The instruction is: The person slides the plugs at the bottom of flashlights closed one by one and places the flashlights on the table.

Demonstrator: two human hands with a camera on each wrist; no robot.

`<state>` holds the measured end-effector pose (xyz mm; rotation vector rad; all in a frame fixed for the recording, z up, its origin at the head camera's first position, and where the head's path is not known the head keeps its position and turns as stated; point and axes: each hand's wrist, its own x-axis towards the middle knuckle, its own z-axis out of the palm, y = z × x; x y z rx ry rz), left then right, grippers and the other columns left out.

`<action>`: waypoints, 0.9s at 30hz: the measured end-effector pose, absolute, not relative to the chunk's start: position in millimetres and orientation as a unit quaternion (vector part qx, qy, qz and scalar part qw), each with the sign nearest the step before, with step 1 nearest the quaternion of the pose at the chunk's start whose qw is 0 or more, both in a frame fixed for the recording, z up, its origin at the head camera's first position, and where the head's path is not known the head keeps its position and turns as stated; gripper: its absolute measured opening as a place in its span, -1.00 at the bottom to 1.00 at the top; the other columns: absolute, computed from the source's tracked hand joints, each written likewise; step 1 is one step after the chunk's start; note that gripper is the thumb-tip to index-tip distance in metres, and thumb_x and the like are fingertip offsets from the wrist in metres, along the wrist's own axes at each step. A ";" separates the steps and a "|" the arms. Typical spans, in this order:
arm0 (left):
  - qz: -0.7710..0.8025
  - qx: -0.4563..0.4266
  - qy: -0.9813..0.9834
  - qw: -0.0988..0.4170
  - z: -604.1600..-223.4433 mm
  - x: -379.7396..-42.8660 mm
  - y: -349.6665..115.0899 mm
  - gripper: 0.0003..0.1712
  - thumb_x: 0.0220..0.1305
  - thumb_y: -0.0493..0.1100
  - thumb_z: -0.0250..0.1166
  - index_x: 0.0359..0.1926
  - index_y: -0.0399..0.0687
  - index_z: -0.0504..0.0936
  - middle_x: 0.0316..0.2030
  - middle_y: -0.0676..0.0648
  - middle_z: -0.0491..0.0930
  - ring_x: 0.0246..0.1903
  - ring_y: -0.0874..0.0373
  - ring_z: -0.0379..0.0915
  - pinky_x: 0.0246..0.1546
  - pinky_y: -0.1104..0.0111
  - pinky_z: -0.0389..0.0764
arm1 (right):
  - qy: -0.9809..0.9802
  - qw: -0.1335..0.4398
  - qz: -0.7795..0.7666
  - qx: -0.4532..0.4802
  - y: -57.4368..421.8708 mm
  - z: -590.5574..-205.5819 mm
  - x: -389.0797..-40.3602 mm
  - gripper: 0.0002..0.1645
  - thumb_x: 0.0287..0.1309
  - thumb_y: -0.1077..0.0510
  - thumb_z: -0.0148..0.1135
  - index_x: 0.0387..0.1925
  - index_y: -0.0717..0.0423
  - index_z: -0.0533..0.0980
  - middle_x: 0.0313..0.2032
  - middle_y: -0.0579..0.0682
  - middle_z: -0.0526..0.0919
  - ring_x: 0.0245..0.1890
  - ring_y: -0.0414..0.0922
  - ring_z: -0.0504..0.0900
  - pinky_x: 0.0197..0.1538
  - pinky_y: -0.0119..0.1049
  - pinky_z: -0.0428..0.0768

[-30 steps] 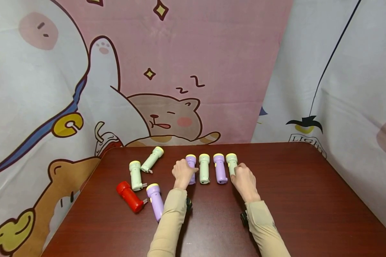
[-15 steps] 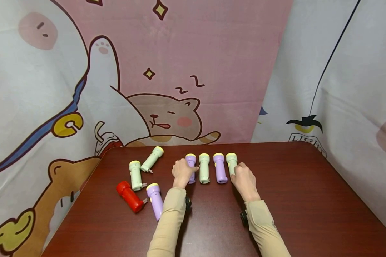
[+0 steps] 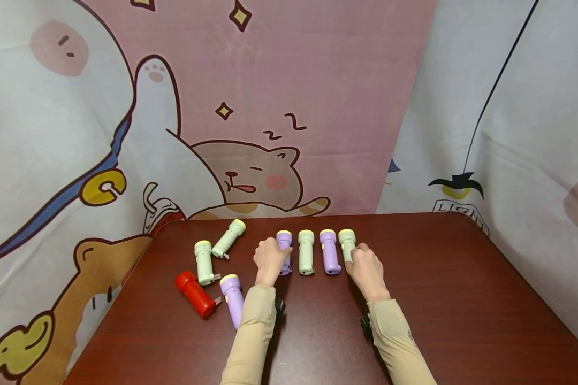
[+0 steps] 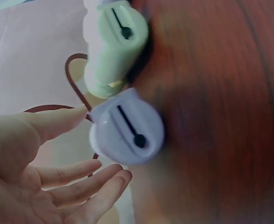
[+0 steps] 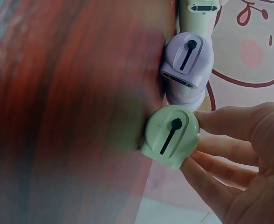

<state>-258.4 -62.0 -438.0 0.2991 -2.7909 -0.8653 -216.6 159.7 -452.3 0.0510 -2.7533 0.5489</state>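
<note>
Four-in-a-row is avoided here: several flashlights lie side by side at the table's back. My left hand [image 3: 268, 259] is beside the leftmost one, a purple flashlight [image 4: 127, 128]; its thumb and fingers are spread loosely about it, and whether they touch is unclear. At the right end, my right hand [image 3: 366, 270] holds a light green flashlight [image 5: 172, 135] between thumb and fingers, covering its lower part in the head view. Between the hands lie another light green flashlight [image 3: 306, 252] and another purple flashlight [image 3: 329, 252].
Left of the row lie two light green flashlights, one upright in view [image 3: 204, 262] and one slanted [image 3: 228, 239], a red flashlight [image 3: 195, 294] and a purple flashlight [image 3: 232, 297] partly behind my left sleeve. A patterned cloth [image 3: 356, 107] hangs behind the table [image 3: 462, 299].
My left hand has shifted slightly left, and the purple flashlight beside it has moved a little left too. My right hand stays where it was on the light green flashlight.
</note>
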 end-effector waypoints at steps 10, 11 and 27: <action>-0.297 0.119 -0.941 0.115 -424.5 -240.2 -67.5 -0.66 0.01 -0.09 0.41 -0.68 -0.16 0.49 -0.53 -0.24 0.62 -0.47 -0.21 0.59 -0.56 0.05 0.49 | -0.966 0.168 0.194 0.019 161.1 -452.5 -216.8 -0.85 -0.08 0.27 0.32 -0.42 0.31 0.62 -0.27 0.20 0.59 -0.41 0.18 0.60 -0.46 0.03 0.54; -0.297 0.122 -0.940 0.116 -423.8 -238.5 -67.9 -0.66 0.01 -0.09 0.41 -0.68 -0.17 0.49 -0.52 -0.25 0.63 -0.46 -0.22 0.59 -0.56 0.05 0.49 | -0.966 0.167 0.195 0.019 161.2 -452.6 -216.7 -0.85 -0.08 0.27 0.32 -0.42 0.31 0.62 -0.27 0.20 0.59 -0.41 0.18 0.60 -0.45 0.03 0.54; -0.262 0.181 -0.935 0.158 -416.7 -202.0 -73.0 -0.66 -0.01 -0.09 0.40 -0.38 -0.32 0.59 -0.36 -0.37 0.64 -0.34 -0.33 0.58 -0.47 -0.06 0.51 | -0.966 0.156 0.204 0.019 162.2 -450.5 -216.9 -0.87 -0.05 0.25 0.31 -0.44 0.29 0.62 -0.26 0.20 0.59 -0.39 0.16 0.60 -0.43 0.03 0.55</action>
